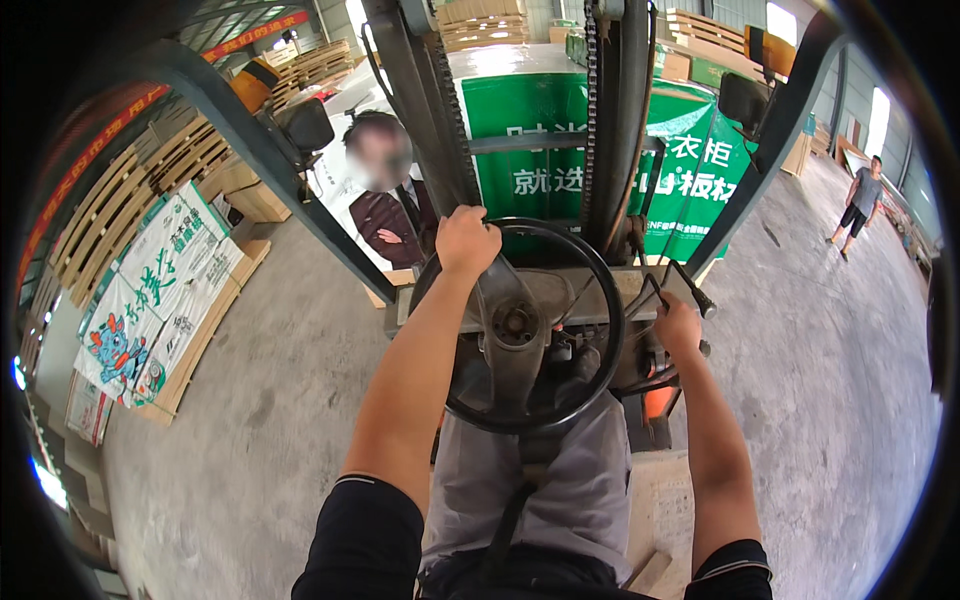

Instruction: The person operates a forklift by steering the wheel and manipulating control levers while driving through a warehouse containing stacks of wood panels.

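Concrete floor (270,400), wrapped load (530,105), left hand (468,241) on wheel (617,325)

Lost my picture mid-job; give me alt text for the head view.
A person's left hand grips the upper left of a forklift's black steering wheel, while the right hand is at the control levers beside it. Beyond the mast is a large green-and-white wrapped load; another person is on the concrete floor, far right.
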`<state>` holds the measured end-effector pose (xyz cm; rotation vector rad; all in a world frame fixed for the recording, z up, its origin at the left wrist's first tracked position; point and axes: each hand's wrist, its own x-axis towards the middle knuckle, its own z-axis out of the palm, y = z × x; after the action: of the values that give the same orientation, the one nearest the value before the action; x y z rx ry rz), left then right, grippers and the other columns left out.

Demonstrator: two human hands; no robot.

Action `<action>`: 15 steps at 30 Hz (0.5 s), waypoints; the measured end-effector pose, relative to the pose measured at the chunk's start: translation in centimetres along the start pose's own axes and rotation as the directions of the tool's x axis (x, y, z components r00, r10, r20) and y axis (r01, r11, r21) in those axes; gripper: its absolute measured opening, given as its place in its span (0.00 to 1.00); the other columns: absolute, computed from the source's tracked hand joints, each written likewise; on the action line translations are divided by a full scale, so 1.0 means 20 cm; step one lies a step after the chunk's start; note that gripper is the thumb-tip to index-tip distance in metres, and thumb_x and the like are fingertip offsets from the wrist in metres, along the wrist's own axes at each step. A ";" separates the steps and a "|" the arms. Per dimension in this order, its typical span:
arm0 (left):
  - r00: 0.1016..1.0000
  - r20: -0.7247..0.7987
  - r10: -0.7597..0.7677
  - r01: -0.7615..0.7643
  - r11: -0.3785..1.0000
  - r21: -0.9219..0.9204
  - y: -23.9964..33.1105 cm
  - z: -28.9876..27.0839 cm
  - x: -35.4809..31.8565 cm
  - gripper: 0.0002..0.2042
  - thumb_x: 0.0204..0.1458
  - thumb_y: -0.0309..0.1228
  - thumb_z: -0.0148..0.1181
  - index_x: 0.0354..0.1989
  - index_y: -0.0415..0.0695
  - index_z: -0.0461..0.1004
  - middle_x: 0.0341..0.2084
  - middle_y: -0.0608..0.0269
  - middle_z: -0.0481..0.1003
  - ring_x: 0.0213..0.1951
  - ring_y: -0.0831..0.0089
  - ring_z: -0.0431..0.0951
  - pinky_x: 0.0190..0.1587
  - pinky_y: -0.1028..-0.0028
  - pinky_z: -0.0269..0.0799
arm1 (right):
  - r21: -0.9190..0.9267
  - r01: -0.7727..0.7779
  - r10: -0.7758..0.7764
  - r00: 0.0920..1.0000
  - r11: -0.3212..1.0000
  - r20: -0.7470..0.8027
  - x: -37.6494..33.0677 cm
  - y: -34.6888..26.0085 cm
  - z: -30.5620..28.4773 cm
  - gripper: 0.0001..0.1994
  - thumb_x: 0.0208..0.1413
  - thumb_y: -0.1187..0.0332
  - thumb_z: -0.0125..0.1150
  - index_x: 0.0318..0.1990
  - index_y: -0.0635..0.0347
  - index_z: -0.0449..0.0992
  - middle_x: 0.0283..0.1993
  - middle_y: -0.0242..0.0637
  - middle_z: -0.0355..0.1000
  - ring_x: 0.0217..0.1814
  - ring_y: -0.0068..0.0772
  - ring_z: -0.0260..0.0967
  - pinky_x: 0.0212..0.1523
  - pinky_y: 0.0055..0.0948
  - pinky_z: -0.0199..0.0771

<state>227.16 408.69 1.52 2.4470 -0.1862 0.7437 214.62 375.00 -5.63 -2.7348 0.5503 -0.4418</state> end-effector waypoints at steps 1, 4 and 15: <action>1.000 0.000 -0.006 0.006 1.000 -0.012 -0.07 -0.02 0.05 0.15 0.43 0.31 0.56 0.39 0.42 0.79 0.43 0.55 0.76 0.46 0.57 0.75 0.49 0.65 0.71 | -0.004 -0.005 0.005 1.000 1.000 -0.005 0.03 -0.05 0.02 0.19 0.53 0.64 0.52 0.53 0.44 0.74 0.41 0.49 0.75 0.45 0.51 0.72 0.48 0.45 0.71; 0.998 -0.066 0.021 -0.025 0.998 -0.059 -0.29 0.00 0.13 0.13 0.41 0.29 0.56 0.36 0.43 0.79 0.39 0.56 0.77 0.40 0.55 0.75 0.47 0.64 0.71 | -0.023 -0.024 0.024 1.000 0.999 0.002 0.11 -0.17 0.10 0.19 0.53 0.64 0.52 0.54 0.44 0.74 0.41 0.50 0.75 0.45 0.51 0.73 0.47 0.45 0.71; 0.997 -0.063 -0.034 0.027 0.993 -0.113 -0.88 -0.05 0.16 0.12 0.41 0.28 0.57 0.36 0.41 0.77 0.42 0.58 0.76 0.44 0.58 0.76 0.47 0.65 0.71 | -0.066 -0.056 0.057 0.998 0.996 0.014 0.36 -0.52 0.31 0.19 0.52 0.64 0.50 0.54 0.45 0.74 0.42 0.49 0.75 0.46 0.51 0.72 0.48 0.45 0.71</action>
<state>234.41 423.92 -4.65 2.3112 -0.1606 0.7773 226.45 382.62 -5.88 -2.7745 0.6467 -0.3946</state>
